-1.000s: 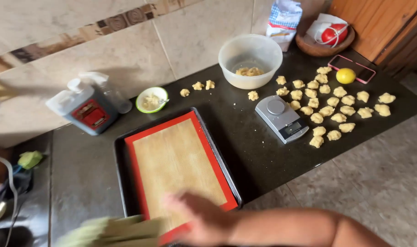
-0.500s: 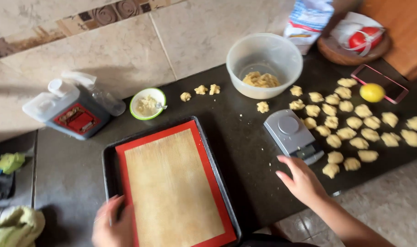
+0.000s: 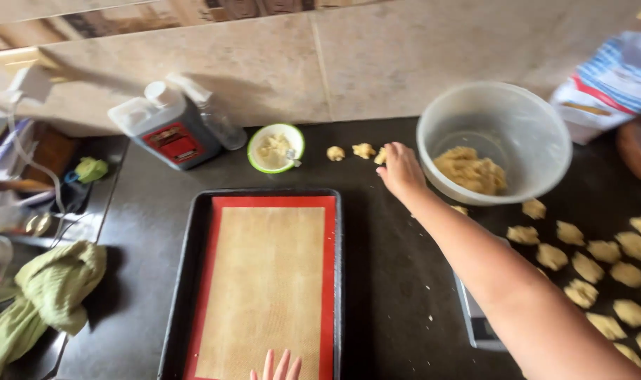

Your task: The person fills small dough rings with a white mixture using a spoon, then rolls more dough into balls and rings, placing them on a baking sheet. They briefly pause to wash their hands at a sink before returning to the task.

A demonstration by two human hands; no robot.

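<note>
My right hand (image 3: pixel 399 169) reaches across the dark counter and closes its fingers on a small dough piece (image 3: pixel 382 155) left of the translucent bowl (image 3: pixel 538 141). Two more dough pieces (image 3: pixel 363 150) lie just left of it. Only the fingertips of my left hand (image 3: pixel 278 367) show at the bottom edge, resting flat on the tan baking mat (image 3: pixel 264 281) with a red border inside a dark baking tray (image 3: pixel 185 281). The bowl holds a lump of dough (image 3: pixel 472 172).
Several shaped dough pieces (image 3: pixel 602 271) lie at the right. A grey kitchen scale (image 3: pixel 479 327) sits under my right forearm. A small green-rimmed dish (image 3: pixel 275 148), a jug with a red label (image 3: pixel 167 130), a green cloth (image 3: pixel 49 295) and a flour bag (image 3: pixel 612 84) stand around.
My right hand moved from beside the scale up to the dough pieces next to the bowl. My left hand slid down the mat. The camera came closer.
</note>
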